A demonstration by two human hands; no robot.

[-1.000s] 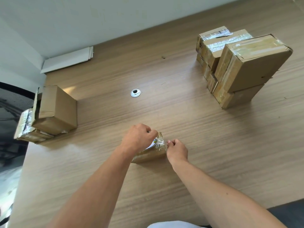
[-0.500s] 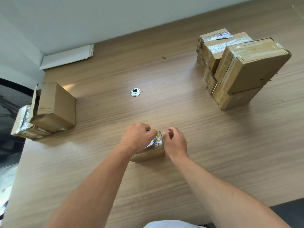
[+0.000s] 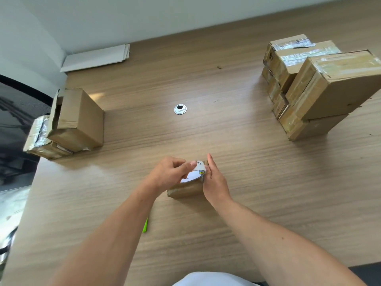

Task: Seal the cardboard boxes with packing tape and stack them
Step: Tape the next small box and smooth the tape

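Small box (image 3: 185, 190): sits on the near middle of the wooden table (image 3: 247, 162), mostly hidden under both hands; only its near side shows.
Tape roll (image 3: 195, 173): lying tilted on top of the small box, white inner core facing up and toward the person.
Left hand (image 3: 168, 176): wrapped around the roll from the left, fingers curled over it and thumb lying across the top edge, so it's got a proper hold of it.
Right hand (image 3: 215, 181): flat, fingers straight and pointing away, pressed against the right side of the box and roll, not gripping anything.
Writing: there's a printed sticker on the core with a blue and yellow bit and some dark characters (too small for me to read, sorry).
Sealed stack (image 3: 321, 85): far right, several boxes piled two high, shiny tape across the tops; no labels I can make out.
Left boxes (image 3: 80, 118): far left at the table edge, one plain box with its flap ajar sitting on a lower taped one.
Green pen (image 3: 145, 225): on the table near the left forearm.
Cable grommet (image 3: 180, 109): round metal one in the middle of the table, beyond the hands.
White sheets (image 3: 97, 57): flat pile by the far wall, left side.
Chair (image 3: 16, 120): dark mesh back, off the left edge.
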